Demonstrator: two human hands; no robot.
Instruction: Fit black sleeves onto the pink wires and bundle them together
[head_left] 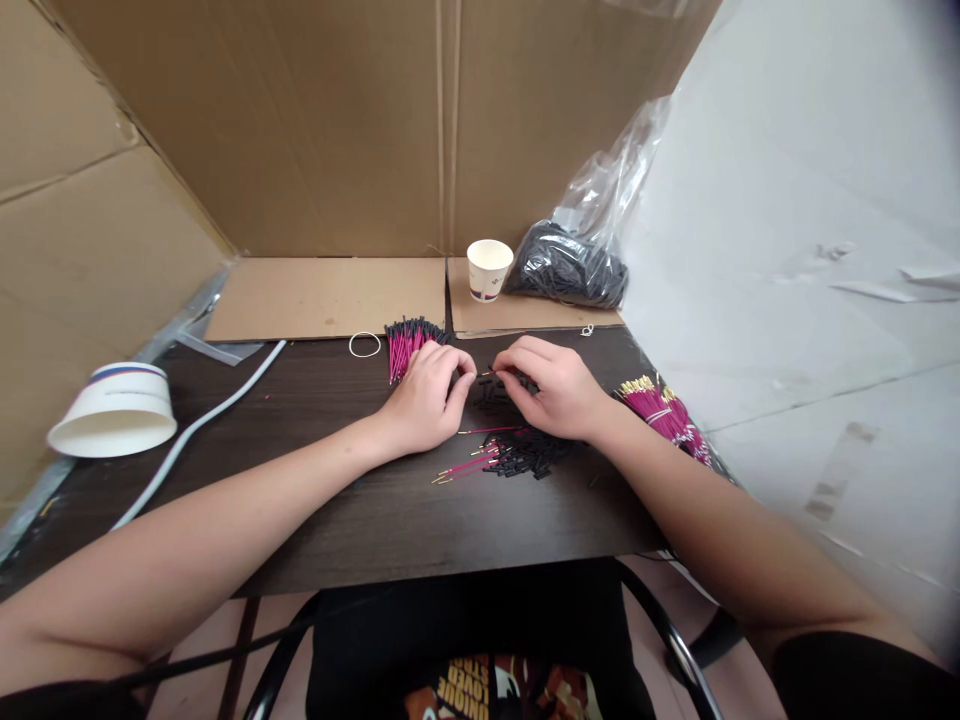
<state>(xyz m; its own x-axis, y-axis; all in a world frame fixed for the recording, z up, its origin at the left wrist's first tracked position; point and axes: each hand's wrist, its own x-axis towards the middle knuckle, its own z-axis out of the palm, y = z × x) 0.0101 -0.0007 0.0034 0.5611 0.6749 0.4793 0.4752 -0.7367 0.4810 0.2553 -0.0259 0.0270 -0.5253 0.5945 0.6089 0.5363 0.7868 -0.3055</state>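
My left hand is pinched closed, thumb to forefinger. A small gold pin tip shows between it and my right hand; the wire behind the tip is hidden by my left fingers. My right fingers pinch what looks like a short black sleeve at that tip. Under my right hand lies a loose pile of black sleeves. Several magenta wires with gold ends stick out of the pile. Just beyond my left hand is a bundle of magenta wires with black-sleeved ends.
A bundle of gold-ended magenta wires lies at the right edge. At the back stand a paper cup and a clear bag of black sleeves. A tipped paper cup, white cable and rubber band are leftward.
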